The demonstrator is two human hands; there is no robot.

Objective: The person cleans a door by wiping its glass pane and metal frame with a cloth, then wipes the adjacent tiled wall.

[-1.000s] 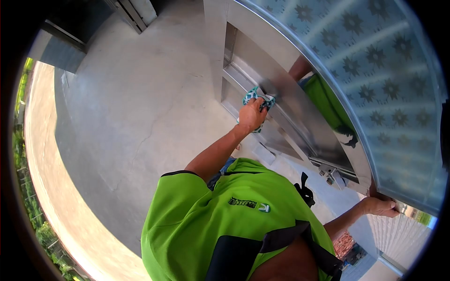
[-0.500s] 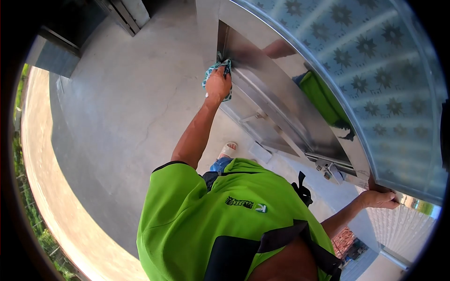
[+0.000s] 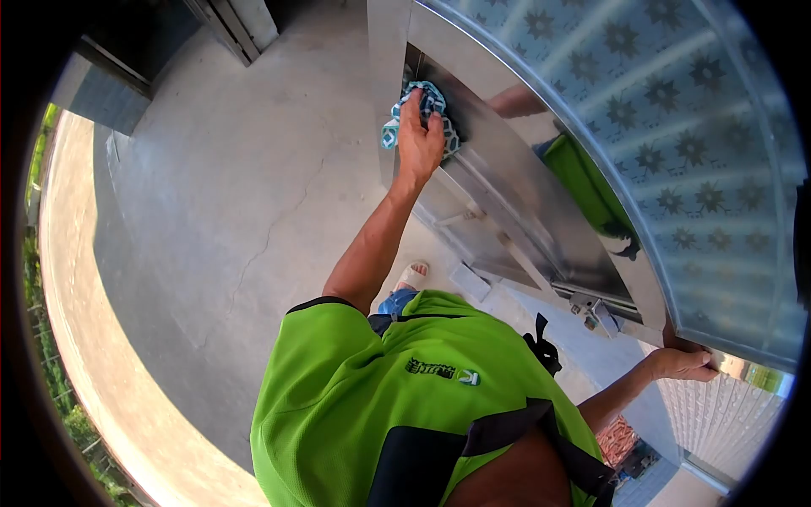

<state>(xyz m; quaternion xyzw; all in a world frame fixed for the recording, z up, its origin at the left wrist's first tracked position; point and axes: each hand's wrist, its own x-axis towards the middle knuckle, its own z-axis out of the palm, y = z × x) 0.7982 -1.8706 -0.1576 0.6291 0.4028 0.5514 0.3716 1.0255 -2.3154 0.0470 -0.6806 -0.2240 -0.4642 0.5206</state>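
Note:
My left hand [image 3: 421, 144] presses a crumpled teal-and-white patterned cloth [image 3: 435, 110] into the corner of a recessed panel on a shiny metal door [image 3: 507, 169]. Its fingers are bent over the cloth, with the thumb on the right. At the far right, my right hand [image 3: 683, 364] grips the door's edge near the frosted glass pane [image 3: 676, 127], which has a flower pattern. Part of that hand's fingers is hidden by the edge. Between the two hands, a lock [image 3: 594, 314] sits on the door's side.
Cracked grey concrete floor [image 3: 236, 194] spreads out to the left, with a sunlit strip [image 3: 76, 253] beyond it. My sandalled foot [image 3: 414, 274] stands close to the door. Another door frame [image 3: 224, 29] is at the upper left. Reddish items [image 3: 618, 441] lie at the lower right.
My left hand has shifted the cloth up and to the right, from the panel's edge further onto its recessed surface. My right hand stays on the door's edge.

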